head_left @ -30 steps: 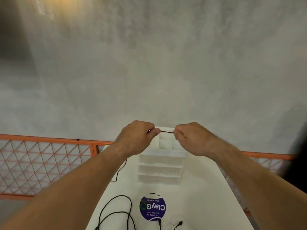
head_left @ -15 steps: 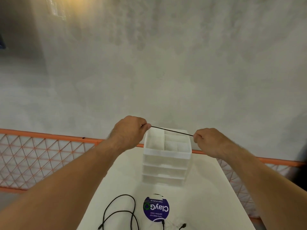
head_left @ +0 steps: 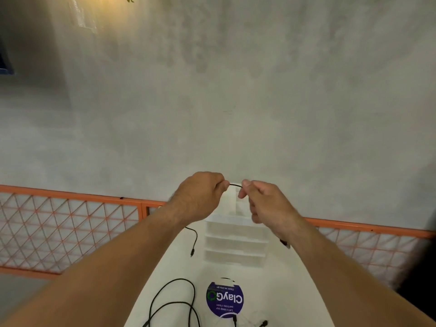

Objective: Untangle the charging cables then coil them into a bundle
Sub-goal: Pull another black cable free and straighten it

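Observation:
A thin black charging cable (head_left: 234, 185) spans the short gap between my two raised hands. My left hand (head_left: 200, 197) pinches one side of it, fingers curled. My right hand (head_left: 264, 204) pinches the other side between thumb and forefinger. One cable end with a plug (head_left: 192, 252) dangles below my left wrist; another dark end (head_left: 284, 243) shows under my right wrist. A second black cable (head_left: 174, 303) lies in loose loops on the white table (head_left: 283, 291) near the front edge.
A white plastic drawer organiser (head_left: 236, 244) stands on the table under my hands. A round purple sticker (head_left: 224, 299) lies in front of it. Small black plugs (head_left: 263, 323) rest at the bottom edge. An orange mesh fence (head_left: 70, 218) and a concrete wall stand behind.
My hands first pulled apart, stretching the cable taut, then came back close together, leaving only a short arc of cable between them. A plug end now dangles below my left wrist.

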